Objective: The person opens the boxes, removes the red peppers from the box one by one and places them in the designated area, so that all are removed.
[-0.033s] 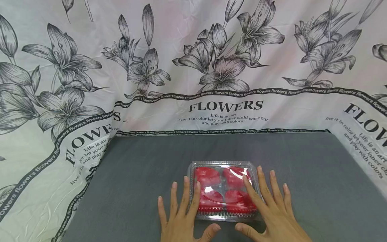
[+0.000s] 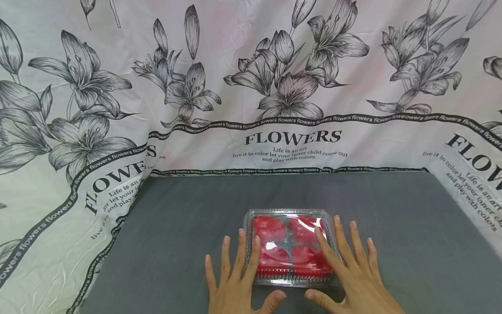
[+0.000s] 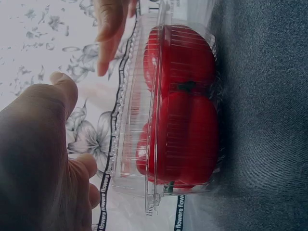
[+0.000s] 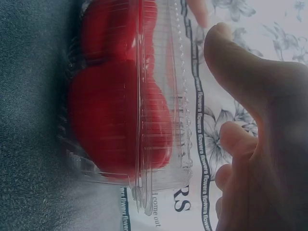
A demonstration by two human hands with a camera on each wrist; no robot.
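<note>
Fingers [image 2: 253,260] near clear, ridged, red-filled box [image 2: 290,247]

The box [image 2: 288,211] sits on the tabletop [image 2: 176,231], with four fruits [image 2: 270,229] inside in two rows of two. The left hand [image 2: 233,279] hovers by the box's near left corner, the right hand [image 2: 354,277] by its near right. Cloth [image 2: 211,152] hangs behind and along both sides of the tabletop.
</note>
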